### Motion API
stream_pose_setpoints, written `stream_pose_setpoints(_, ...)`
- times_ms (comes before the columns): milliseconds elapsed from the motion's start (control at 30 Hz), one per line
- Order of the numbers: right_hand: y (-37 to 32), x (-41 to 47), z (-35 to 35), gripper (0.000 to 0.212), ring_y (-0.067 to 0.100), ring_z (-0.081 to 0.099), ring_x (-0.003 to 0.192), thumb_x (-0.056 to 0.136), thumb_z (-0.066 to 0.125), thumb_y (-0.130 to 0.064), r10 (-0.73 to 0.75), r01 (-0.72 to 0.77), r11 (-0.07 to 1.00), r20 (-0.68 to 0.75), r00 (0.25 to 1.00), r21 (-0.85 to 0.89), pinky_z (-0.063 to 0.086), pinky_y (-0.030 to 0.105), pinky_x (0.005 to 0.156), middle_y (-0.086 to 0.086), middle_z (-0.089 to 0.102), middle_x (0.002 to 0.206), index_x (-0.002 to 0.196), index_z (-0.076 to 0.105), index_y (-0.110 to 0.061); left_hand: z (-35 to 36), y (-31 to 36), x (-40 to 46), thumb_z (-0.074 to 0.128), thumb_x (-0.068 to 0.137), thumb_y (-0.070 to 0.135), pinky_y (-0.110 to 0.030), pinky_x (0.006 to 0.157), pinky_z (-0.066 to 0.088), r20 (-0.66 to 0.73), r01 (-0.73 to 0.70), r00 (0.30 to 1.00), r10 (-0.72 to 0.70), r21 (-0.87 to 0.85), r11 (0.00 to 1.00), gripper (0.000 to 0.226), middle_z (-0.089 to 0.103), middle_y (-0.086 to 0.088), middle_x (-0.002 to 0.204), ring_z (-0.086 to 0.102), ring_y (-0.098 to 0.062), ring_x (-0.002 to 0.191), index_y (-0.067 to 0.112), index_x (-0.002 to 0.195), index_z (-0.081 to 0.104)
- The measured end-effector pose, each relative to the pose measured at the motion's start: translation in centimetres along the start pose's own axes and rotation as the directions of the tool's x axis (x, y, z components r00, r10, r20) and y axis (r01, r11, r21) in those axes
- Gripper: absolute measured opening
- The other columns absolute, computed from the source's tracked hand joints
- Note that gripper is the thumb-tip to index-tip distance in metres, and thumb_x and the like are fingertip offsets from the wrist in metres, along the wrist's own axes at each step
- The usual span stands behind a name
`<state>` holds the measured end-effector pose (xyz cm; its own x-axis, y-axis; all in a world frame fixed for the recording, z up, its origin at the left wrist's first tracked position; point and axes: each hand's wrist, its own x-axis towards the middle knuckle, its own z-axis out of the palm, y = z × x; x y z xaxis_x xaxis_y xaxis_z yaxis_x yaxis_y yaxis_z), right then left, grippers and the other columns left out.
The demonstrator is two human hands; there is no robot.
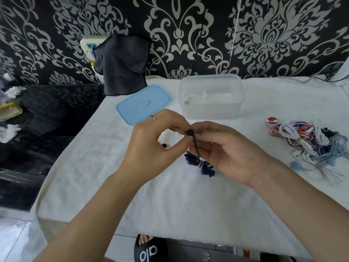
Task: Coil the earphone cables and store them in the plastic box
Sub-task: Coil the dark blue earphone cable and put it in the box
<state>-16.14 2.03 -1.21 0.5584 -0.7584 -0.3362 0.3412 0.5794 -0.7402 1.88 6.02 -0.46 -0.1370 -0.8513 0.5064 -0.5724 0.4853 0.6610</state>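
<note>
Navy earphone cable (199,164) hangs bundled between hands above white cloth (170,201). Left hand (156,142) and right hand (224,148) both pinch its earbud end, fingertips meeting. Plastic box (211,108) behind, open.

both hands (154,142) pinch navy earphones (198,161)

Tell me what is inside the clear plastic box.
Inside the plastic box lies one coiled white earphone cable, with its metal plug at the left end. The frosted walls blur the rest of the inside, so whether more lies there cannot be told. Its blue lid lies beside it.
</note>
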Motion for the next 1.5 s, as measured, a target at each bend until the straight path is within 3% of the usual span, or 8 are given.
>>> stream_pose_setpoints(267, 0.0, 0.2, 0.0, 0.015, 0.021, 0.07, 0.078, 0.091, 0.058, 0.005, -0.001, 0.001, 1.0, -0.087, 0.996, 0.0, 0.058, 0.027, 0.071, 0.013, 0.072, 0.09, 0.097, 0.07, -0.001, 0.0, -0.6, -0.3, 0.075, 0.086, 0.01, -0.039, 0.09, 0.057, 0.109, 0.2, 0.974, -0.198, -0.003, 0.98, 0.024, 0.071, 0.004, 0.102, 0.07, -0.015, 0.099, 0.014, 0.107, 0.067)
stream_pose_setpoints(400, -0.2, 0.4, -0.4, 0.014, 0.019, 0.07, 0.081, 0.091, 0.059, 0.004, 0.0, 0.014, 0.993, -0.127, 0.992, 0.114, 0.059, 0.026, 0.074, 0.012, 0.072, 0.091, 0.1, 0.069, -0.002, 0.0, -2.5, -0.8, 0.059, 0.08, 0.02, -0.038, 0.102, 0.051, 0.444, 0.451, 0.793, -0.418, 0.033, 0.892, 0.04, 0.069, 0.012, 0.117, 0.066, -0.008, 0.111, 0.023, 0.12, 0.059)
stream_pose_setpoints(500, -0.3, 0.6, -0.6, 0.014, 0.02, 0.07, 0.085, 0.091, 0.059, 0.004, -0.009, 0.031, 0.987, -0.143, 0.99, 0.156, 0.059, 0.027, 0.077, 0.013, 0.071, 0.091, 0.096, 0.069, -0.003, 0.5, -3.7, -1.3, 0.065, 0.08, 0.019, -0.028, 0.101, 0.048, 0.56, 0.408, 0.713, -0.422, 0.159, 0.899, 0.049, 0.066, 0.018, 0.121, 0.061, -0.003, 0.113, 0.03, 0.127, 0.061)
stream_pose_setpoints(733, -0.2, 1.0, -1.1, 0.016, 0.021, 0.068, 0.085, 0.09, 0.059, 0.009, -0.06, 0.083, 0.989, -0.181, 0.982, 0.124, 0.058, 0.027, 0.075, 0.013, 0.069, 0.089, 0.098, 0.07, 0.0, 2.6, -4.1, -1.3, 0.072, 0.088, 0.01, -0.013, 0.075, 0.043, 0.494, 0.307, 0.79, -0.363, 0.194, 0.932, 0.026, 0.064, 0.004, 0.097, 0.058, -0.011, 0.086, 0.028, 0.107, 0.07)
stream_pose_setpoints(1033, 0.5, 1.8, -2.7, 0.024, 0.025, 0.066, 0.082, 0.089, 0.059, 0.01, -0.286, 0.142, 0.922, -0.383, 0.878, -0.361, 0.06, 0.036, 0.089, 0.014, 0.068, 0.091, 0.107, 0.068, -0.004, 1.5, -3.7, -0.6, 0.065, 0.094, 0.012, -0.019, 0.065, 0.049, 0.395, 0.361, 0.827, -0.4, 0.171, 0.917, 0.009, 0.07, 0.006, 0.079, 0.063, -0.01, 0.074, 0.022, 0.094, 0.065)
stream_pose_setpoints(1267, 1.4, 1.6, -2.8, 0.042, 0.005, 0.054, 0.114, 0.091, 0.06, -0.011, -0.509, 0.043, 0.38, -0.17, 0.844, -0.924, 0.038, 0.013, 0.09, -0.009, 0.055, 0.126, 0.131, 0.062, -0.025, 0.9, -2.8, -0.3, 0.065, 0.097, 0.021, -0.044, 0.069, 0.057, 0.321, 0.502, 0.795, -0.515, 0.129, 0.855, 0.01, 0.067, 0.003, 0.071, 0.066, -0.017, 0.061, 0.02, 0.088, 0.062)
stream_pose_setpoints(1400, 1.7, 1.2, -1.7, 0.033, -0.012, 0.058, 0.103, 0.092, 0.06, -0.014, -0.403, 0.192, 0.371, 0.029, 0.915, -0.909, 0.037, 0.0, 0.084, -0.022, 0.067, 0.114, 0.12, 0.066, -0.03, 0.9, -2.3, 0.2, 0.06, 0.099, 0.014, -0.027, 0.058, 0.055, 0.32, 0.596, 0.749, -0.58, 0.054, 0.801, 0.009, 0.07, -0.003, 0.075, 0.064, -0.013, 0.055, 0.012, 0.092, 0.064)
stream_pose_setpoints(1500, 2.3, 1.3, -1.5, 0.034, -0.013, 0.062, 0.087, 0.092, 0.062, -0.016, -0.283, 0.195, 0.373, 0.089, 0.955, -0.907, 0.042, 0.005, 0.07, -0.02, 0.068, 0.116, 0.121, 0.062, -0.035, 0.7, -2.6, 0.3, 0.054, 0.101, 0.01, -0.024, 0.071, 0.059, 0.335, 0.693, 0.687, -0.645, -0.035, 0.72, 0.014, 0.075, -0.003, 0.08, 0.07, -0.013, 0.067, 0.006, 0.095, 0.067)
